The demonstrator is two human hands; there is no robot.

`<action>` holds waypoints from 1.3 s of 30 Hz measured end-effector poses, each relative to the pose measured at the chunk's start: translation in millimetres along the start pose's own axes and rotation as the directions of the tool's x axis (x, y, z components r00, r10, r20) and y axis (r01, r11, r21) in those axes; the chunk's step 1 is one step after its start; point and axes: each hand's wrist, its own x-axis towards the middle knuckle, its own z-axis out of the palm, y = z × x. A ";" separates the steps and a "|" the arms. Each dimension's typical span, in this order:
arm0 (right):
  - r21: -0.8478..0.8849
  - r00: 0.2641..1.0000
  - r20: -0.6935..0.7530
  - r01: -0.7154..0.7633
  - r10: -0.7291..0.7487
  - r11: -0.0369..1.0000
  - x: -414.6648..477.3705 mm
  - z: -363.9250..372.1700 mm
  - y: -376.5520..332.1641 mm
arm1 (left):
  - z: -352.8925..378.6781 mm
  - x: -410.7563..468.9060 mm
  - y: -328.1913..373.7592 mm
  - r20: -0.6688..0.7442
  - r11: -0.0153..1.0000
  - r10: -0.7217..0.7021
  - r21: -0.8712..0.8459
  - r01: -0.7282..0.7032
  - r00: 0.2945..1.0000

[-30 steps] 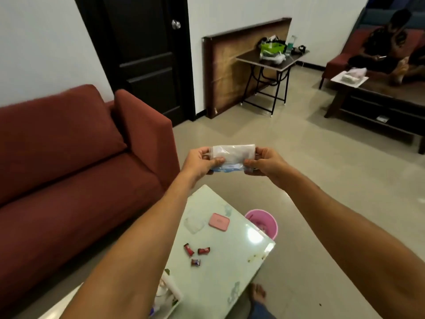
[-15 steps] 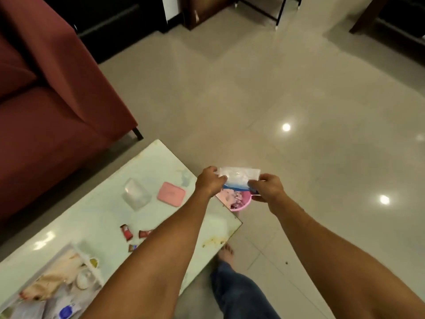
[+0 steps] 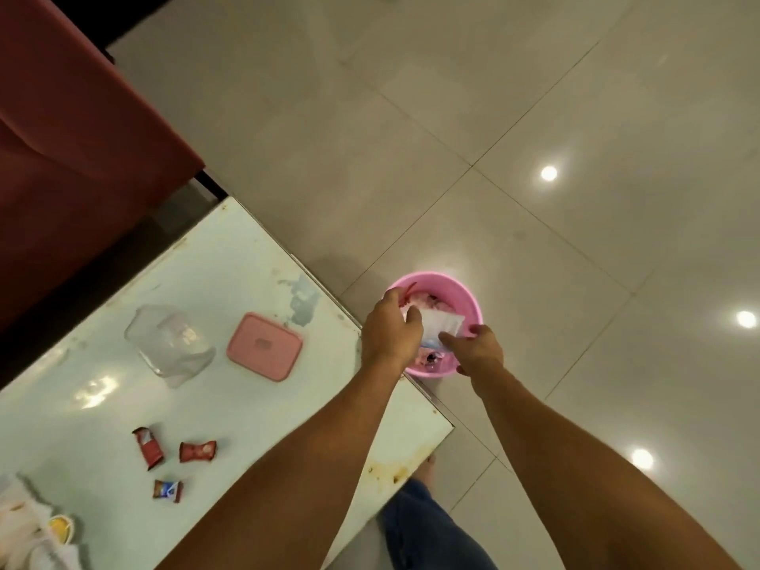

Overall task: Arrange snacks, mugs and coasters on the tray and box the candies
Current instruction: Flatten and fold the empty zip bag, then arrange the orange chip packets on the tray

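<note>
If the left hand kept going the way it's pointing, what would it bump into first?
Probably the trash inside the pink bin. The left hand points away and down over the bin's rim, pinching a white wrapper together with the right hand. Depth is hard to judge from above.

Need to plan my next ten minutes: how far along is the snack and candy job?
Early. Done: nothing boxed. In hand: both hands, left hand and right hand, hold an empty-looking wrapper over the pink bin. Left: three candies lie loose on the table; the clear box stands empty, its pink lid beside it.
</note>
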 end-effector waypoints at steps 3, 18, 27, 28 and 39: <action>0.005 0.995 -0.051 -0.081 0.082 0.997 11.5 2.7 13.5 | 5.0 3.2 -13.2 -0.057 1.000 0.011 -0.016 -0.012 0.998; -0.189 0.809 0.013 0.579 -0.588 0.793 -258.0 4.7 -86.5 | -207.7 -141.8 38.7 -0.267 0.995 0.056 -0.062 -0.075 0.962; -0.158 0.321 0.397 0.947 -0.860 0.280 -547.8 100.0 -174.3 | -448.3 -323.8 -63.2 -0.436 0.999 -0.011 0.027 0.026 0.900; -0.152 0.272 0.439 0.962 -0.856 0.228 -577.4 110.5 -173.4 | -471.7 -345.4 -79.8 -0.457 0.999 -0.027 0.029 0.045 0.889; -0.011 0.044 0.558 0.999 -0.829 0.045 -754.2 207.0 -147.1 | -617.2 -481.8 -242.1 -0.597 0.979 -0.191 -0.065 0.191 0.779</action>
